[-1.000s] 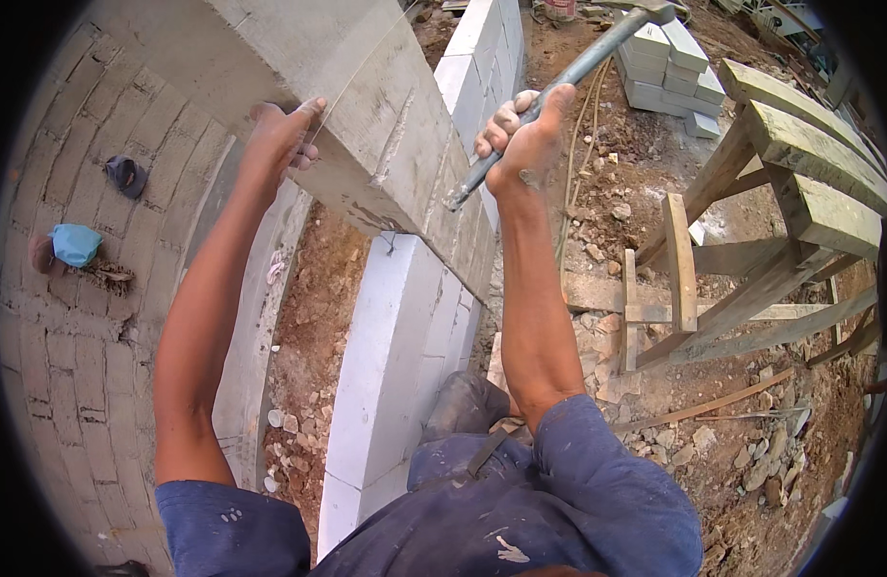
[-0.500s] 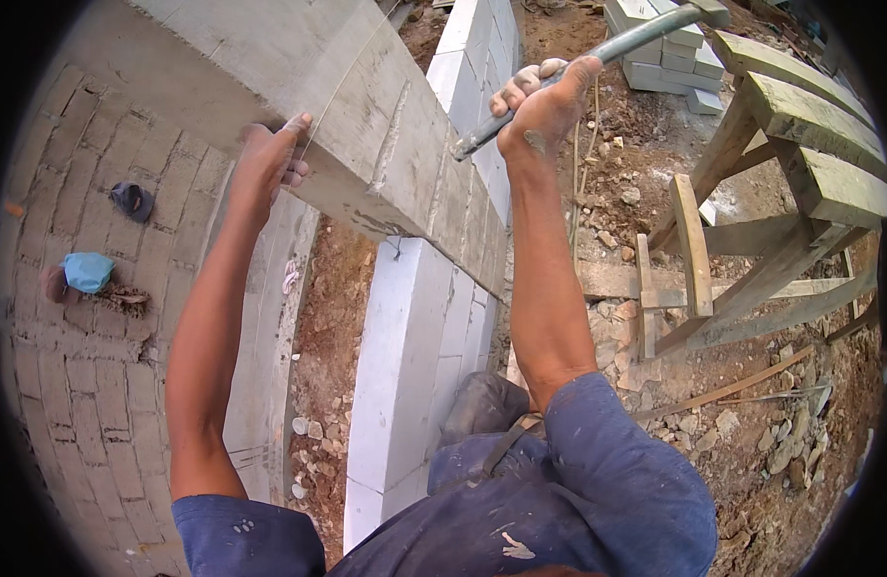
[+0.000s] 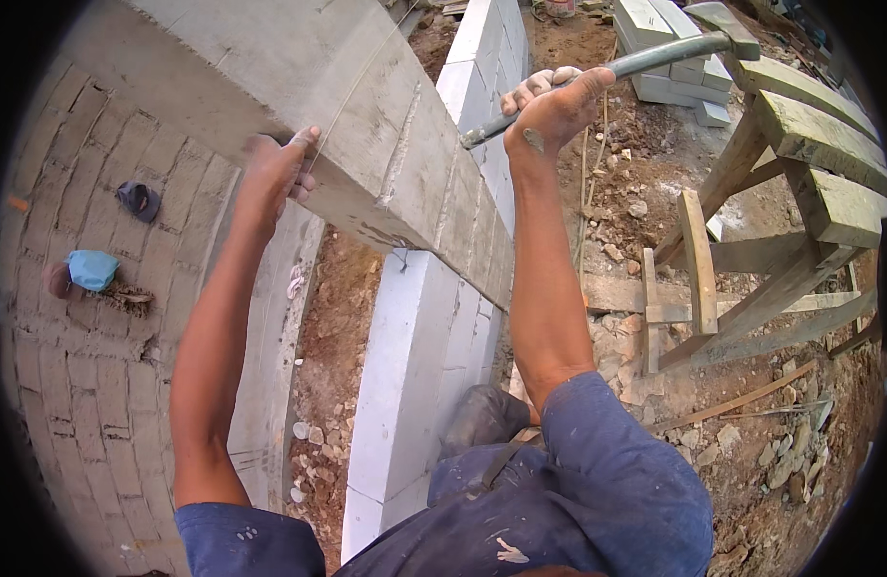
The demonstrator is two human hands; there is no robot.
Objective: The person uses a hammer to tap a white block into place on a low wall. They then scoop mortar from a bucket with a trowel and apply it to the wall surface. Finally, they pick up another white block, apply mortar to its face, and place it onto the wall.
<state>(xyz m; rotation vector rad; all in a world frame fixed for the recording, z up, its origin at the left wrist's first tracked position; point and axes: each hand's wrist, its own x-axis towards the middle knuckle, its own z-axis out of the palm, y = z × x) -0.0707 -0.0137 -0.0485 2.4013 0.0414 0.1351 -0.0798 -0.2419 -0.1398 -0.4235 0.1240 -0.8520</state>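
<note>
My left hand [image 3: 282,165] is closed at the lower edge of the grey concrete beam [image 3: 241,48], its thumb beside a thin string [image 3: 347,101]; I cannot make out whether it grips the edge or the string. My right hand [image 3: 559,106] is wrapped round a long metal-handled hammer [image 3: 665,55], held slanted with its head at the upper right and the handle's end by the beam's face. Narrow pale grooves run along that face. Below the beam stands a white block wall [image 3: 395,385].
A wooden trestle [image 3: 819,139] stands at the right, with stacked white blocks [image 3: 679,91] behind it and rubble [image 3: 780,457] below. A rough brick surface [image 3: 88,404] fills the left, bearing a blue object [image 3: 92,269] and a dark cap [image 3: 139,200]. More white blocks [image 3: 468,53] rise beyond the beam.
My right hand and the hammer have moved to the right and tilted flatter. My left hand stays at the beam's edge. The view has shifted slightly.
</note>
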